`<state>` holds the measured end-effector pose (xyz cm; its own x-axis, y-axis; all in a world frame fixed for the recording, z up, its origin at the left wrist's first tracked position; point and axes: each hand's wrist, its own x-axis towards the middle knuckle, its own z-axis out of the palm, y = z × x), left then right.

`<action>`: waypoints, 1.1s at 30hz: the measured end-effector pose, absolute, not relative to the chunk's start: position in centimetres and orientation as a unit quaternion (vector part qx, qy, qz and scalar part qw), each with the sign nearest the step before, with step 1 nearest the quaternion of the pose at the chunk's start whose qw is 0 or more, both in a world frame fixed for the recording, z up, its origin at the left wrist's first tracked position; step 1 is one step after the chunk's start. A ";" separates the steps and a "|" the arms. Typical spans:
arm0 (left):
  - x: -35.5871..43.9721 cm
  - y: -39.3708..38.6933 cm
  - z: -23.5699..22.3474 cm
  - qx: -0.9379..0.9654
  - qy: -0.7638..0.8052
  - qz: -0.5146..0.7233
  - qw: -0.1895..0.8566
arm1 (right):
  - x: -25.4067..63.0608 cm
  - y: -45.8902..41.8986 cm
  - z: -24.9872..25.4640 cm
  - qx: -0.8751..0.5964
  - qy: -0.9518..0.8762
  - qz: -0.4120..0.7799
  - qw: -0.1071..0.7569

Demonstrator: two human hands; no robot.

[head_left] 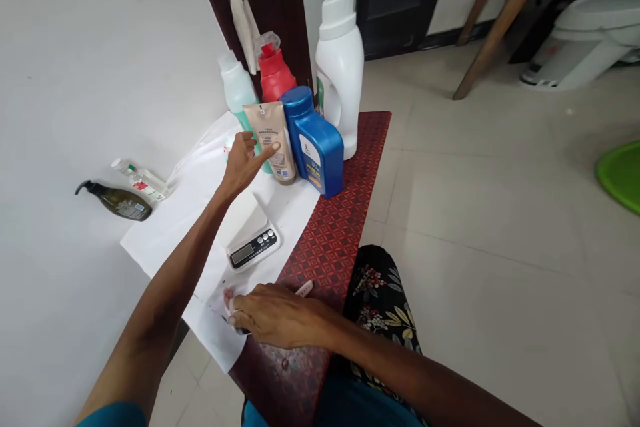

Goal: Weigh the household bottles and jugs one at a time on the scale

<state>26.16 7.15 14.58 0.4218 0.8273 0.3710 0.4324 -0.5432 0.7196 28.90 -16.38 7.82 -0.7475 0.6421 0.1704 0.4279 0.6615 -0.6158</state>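
My left hand (243,163) is at the beige squeeze tube (280,157), which stands on its cap. Its thumb stretches over the tube's front, apart from the loosely curled fingers at the tube's left edge. Close beside the tube are a blue bottle (320,157) and a bottle of green liquid (239,90). Below that hand, a white digital scale (250,233) lies on white paper (187,213). My right hand (277,317) is closed low over the near table edge, around something mostly hidden. A pinkish bit shows at its fingertips, and a pale pink strip (304,289) sticks out behind it.
A red bottle (275,73) and a tall white jug (343,67) stand at the back of the red patterned table (333,233). By the wall at left are a dark pump bottle (117,202) and a clear bottle (143,180). A white bin (575,40) stands far right.
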 end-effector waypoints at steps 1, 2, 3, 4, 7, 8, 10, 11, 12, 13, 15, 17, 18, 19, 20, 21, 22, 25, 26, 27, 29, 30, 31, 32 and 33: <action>26.7 7.2 14.3 0.800 0.399 0.364 0.261 | 29.3 -16.6 7.0 -0.321 -0.886 0.262 0.207; 27.3 7.2 13.9 0.801 0.403 0.366 0.251 | 29.7 -16.9 6.3 -0.346 -0.876 0.248 0.226; 27.8 7.2 13.5 0.800 0.406 0.370 0.242 | 30.0 -17.2 5.8 -0.375 -0.864 0.234 0.240; 28.3 7.2 13.0 0.797 0.411 0.377 0.232 | 30.3 -17.5 5.4 -0.403 -0.855 0.221 0.242; 29.5 7.0 11.8 0.776 0.434 0.414 0.195 | 30.8 -17.6 4.7 -0.475 -0.833 0.196 0.203; 29.8 6.9 11.5 0.769 0.440 0.426 0.183 | 30.8 -17.4 4.6 -0.504 -0.819 0.189 0.199; 30.2 6.8 11.0 0.759 0.447 0.442 0.171 | 30.7 -16.8 4.5 -0.551 -0.791 0.172 0.203; 30.3 6.8 10.9 0.757 0.447 0.445 0.171 | 30.7 -16.5 4.4 -0.566 -0.782 0.161 0.208; 30.3 6.7 10.9 0.755 0.447 0.446 0.174 | 30.8 -16.3 4.3 -0.571 -0.779 0.148 0.213; 30.2 6.7 11.0 0.754 0.448 0.446 0.177 | 30.8 -16.2 4.2 -0.569 -0.781 0.137 0.217; 29.4 6.4 11.8 0.751 0.447 0.451 0.180 | 31.1 -16.4 4.1 -0.567 -0.784 0.116 0.224; 28.0 5.9 13.3 0.752 0.434 0.466 0.171 | 31.4 -16.8 4.0 -0.565 -0.788 0.093 0.229; 26.9 5.5 14.3 0.754 0.424 0.475 0.161 | 31.5 -17.1 3.9 -0.562 -0.791 0.082 0.229; 25.8 4.9 15.4 0.756 0.417 0.482 0.149 | 31.5 -17.3 3.8 -0.558 -0.795 0.071 0.228; 24.5 4.2 16.6 0.758 0.413 0.486 0.137 | 31.5 -17.6 3.7 -0.555 -0.799 0.061 0.226; 23.1 3.5 17.6 0.761 0.414 0.484 0.126 | 31.5 -17.9 3.6 -0.550 -0.803 0.053 0.224; 21.7 2.6 18.5 0.763 0.419 0.478 0.119 | 31.3 -18.2 3.5 -0.545 -0.807 0.048 0.222; 17.8 0.2 19.6 0.761 0.448 0.455 0.115 | 31.0 -18.9 3.3 -0.530 -0.818 0.042 0.219; 16.6 -0.5 19.4 0.756 0.461 0.449 0.119 | 31.0 -19.0 3.3 -0.527 -0.820 0.038 0.219; 15.6 -1.0 18.9 0.751 0.473 0.444 0.125 | 31.1 -19.1 3.4 -0.528 -0.820 0.030 0.220; 14.0 -1.6 17.5 0.740 0.493 0.436 0.141 | 31.8 -18.9 3.6 -0.539 -0.812 0.008 0.224; 13.4 -1.7 16.8 0.734 0.500 0.434 0.150 | 32.5 -18.7 3.7 -0.546 -0.806 -0.001 0.226; 13.0 -1.7 16.2 0.729 0.504 0.435 0.158 | 33.3 -18.3 3.9 -0.555 -0.800 -0.006 0.228; 12.8 -1.7 15.7 0.725 0.506 0.437 0.166 | 34.3 -17.7 4.0 -0.564 -0.793 -0.007 0.230; 12.7 -1.6 15.3 0.721 0.505 0.441 0.173 | 35.3 -17.1 4.1 -0.574 -0.785 -0.004 0.232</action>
<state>12.75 -1.61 15.28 0.1001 0.8811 0.4622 0.5758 -0.4301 0.6953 35.26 -17.09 4.14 -0.2337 0.8993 0.3695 0.9032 0.3415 -0.2600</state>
